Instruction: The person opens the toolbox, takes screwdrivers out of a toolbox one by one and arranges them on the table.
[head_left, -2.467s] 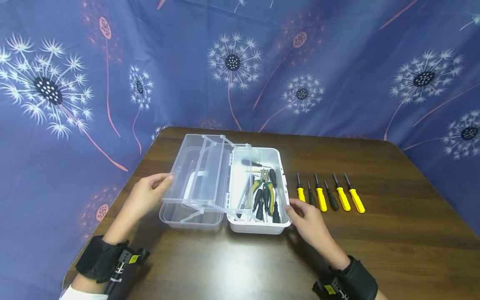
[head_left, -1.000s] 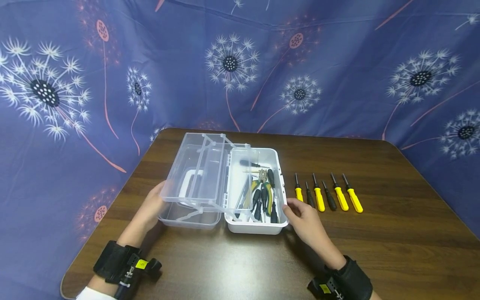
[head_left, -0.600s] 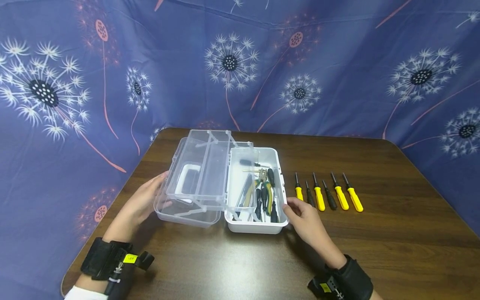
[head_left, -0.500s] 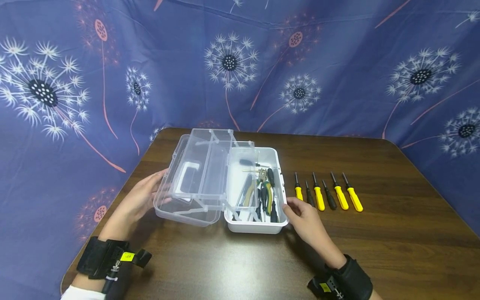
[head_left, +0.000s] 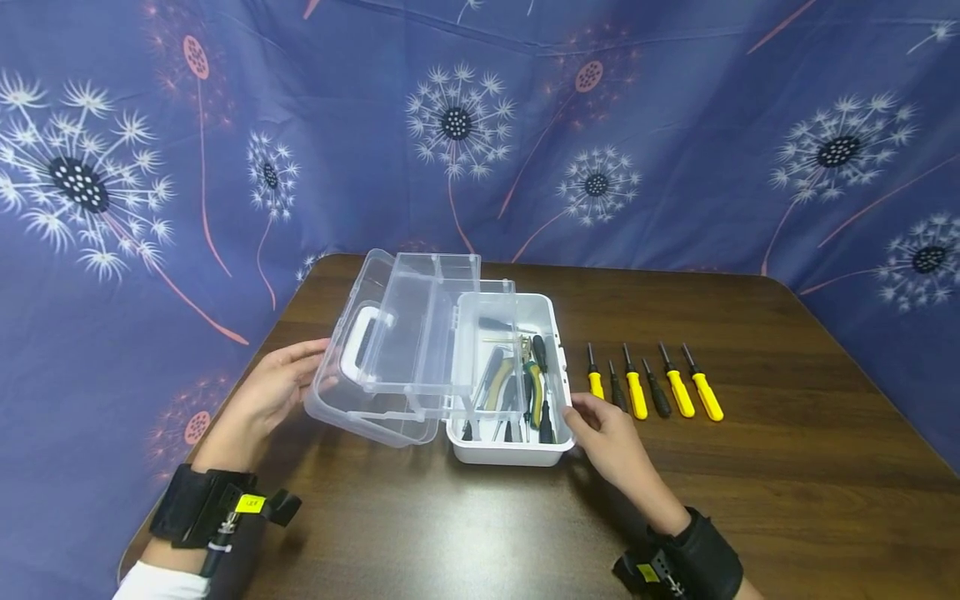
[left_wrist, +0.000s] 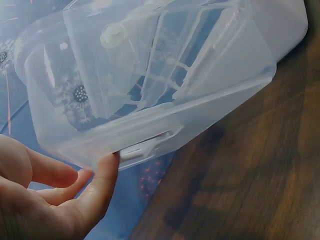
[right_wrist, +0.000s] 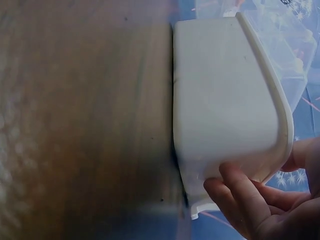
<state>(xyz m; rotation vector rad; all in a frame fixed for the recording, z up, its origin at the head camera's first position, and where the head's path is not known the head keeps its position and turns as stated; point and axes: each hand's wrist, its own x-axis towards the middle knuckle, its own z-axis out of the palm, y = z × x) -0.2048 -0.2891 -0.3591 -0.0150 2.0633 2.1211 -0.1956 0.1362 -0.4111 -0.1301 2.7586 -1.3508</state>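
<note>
In the head view a toolbox with a white base point(head_left: 512, 452) and a clear plastic lid point(head_left: 352, 412) stands on the table. The lid leans out to the left, tilted upward, with clear fold-out trays point(head_left: 420, 333) between it and the base. My left hand point(head_left: 273, 387) touches the lid's outer edge, its fingers fairly straight; in the left wrist view a fingertip meets the edge beside the latch slot. My right hand point(head_left: 611, 433) grips the base's right wall near the front corner, fingers outside and thumb at the rim. Inside lie pliers point(head_left: 535, 396) and several dark-handled screwdrivers point(head_left: 546, 421).
Right of the toolbox several screwdrivers lie in a row, some with yellow handles point(head_left: 707, 398), others with black handles point(head_left: 658, 400). The brown wooden table point(head_left: 810, 467) reaches to a blue dandelion-print cloth point(head_left: 675, 100) behind and at the left.
My left hand has moved from the tray edge to the lid's outer edge. The lid has tilted upward, and the trays have shifted right over the base. My right hand keeps its grip.
</note>
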